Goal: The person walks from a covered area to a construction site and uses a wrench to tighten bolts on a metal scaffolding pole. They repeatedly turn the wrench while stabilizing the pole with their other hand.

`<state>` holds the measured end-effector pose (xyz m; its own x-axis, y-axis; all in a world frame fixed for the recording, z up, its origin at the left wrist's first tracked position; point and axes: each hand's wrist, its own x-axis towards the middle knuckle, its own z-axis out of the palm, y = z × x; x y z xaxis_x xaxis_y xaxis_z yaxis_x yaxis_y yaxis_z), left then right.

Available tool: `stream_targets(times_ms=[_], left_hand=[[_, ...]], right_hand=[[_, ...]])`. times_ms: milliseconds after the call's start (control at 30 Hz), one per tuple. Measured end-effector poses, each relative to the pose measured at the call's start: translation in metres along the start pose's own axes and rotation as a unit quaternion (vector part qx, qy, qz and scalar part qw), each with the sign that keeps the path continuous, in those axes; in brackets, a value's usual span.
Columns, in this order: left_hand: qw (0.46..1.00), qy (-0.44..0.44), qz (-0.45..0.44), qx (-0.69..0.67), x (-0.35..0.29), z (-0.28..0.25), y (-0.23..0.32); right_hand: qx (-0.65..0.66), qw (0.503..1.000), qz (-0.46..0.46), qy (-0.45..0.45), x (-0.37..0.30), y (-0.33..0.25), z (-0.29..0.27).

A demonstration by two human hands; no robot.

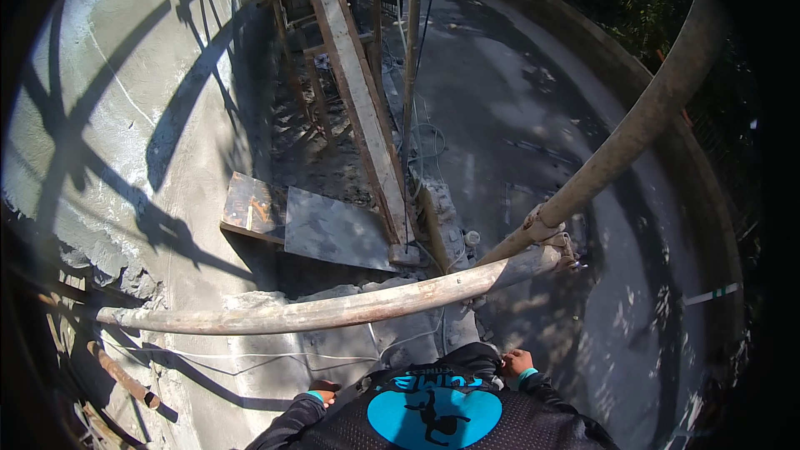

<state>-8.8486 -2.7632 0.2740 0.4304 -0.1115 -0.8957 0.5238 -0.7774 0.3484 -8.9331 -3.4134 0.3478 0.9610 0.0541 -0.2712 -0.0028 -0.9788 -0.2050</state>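
Observation:
My left hand (324, 392) is low beside my body, at the end of a dark sleeve with a turquoise cuff. Shade covers its fingers, so their shape is unclear. On the other side, my right hand (517, 362) sits by my dark-clothed leg with its fingers curled in. Whatever it may hold is hidden. Both hands are apart from the pale, weathered pole (350, 314) that crosses ahead of me. A thicker slanting pole (621, 150) meets it at a joint on the right.
Below lie a long plank (354, 75), a grey sheet (333, 229) and a worn wooden board (254, 204). A rough plastered wall (125, 58) rises at left. A thin white cord (275, 356) runs under the pole. Paved ground (492, 67) and a low curved wall (583, 29) extend right.

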Motion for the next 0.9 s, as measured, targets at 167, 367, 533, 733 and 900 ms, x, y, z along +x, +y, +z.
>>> stream_targets(times_ms=[167, 367, 533, 733, 900], left_hand=[[0.931, 0.050, 0.357, 0.062, 0.013, -0.015, 0.025], [0.988, -0.029, 0.148, -0.015, 0.014, -0.036, 0.128], [0.991, -0.053, 0.095, -0.080, 0.032, -0.025, 0.192], [0.964, -0.081, 0.251, 0.019, -0.056, -0.011, 0.320], [0.886, -0.216, 0.397, -0.099, -0.216, -0.022, 0.433]], right_hand=[[0.377, 0.876, 0.298, 0.024, 0.000, 0.038, 0.056], [0.078, 0.979, -0.187, 0.000, 0.053, 0.002, 0.033], [0.486, 0.836, 0.194, -0.167, 0.065, -0.053, -0.017], [0.637, 0.718, 0.281, 0.011, 0.081, -0.046, -0.109], [0.719, 0.551, 0.255, 0.338, 0.096, -0.013, -0.204]])
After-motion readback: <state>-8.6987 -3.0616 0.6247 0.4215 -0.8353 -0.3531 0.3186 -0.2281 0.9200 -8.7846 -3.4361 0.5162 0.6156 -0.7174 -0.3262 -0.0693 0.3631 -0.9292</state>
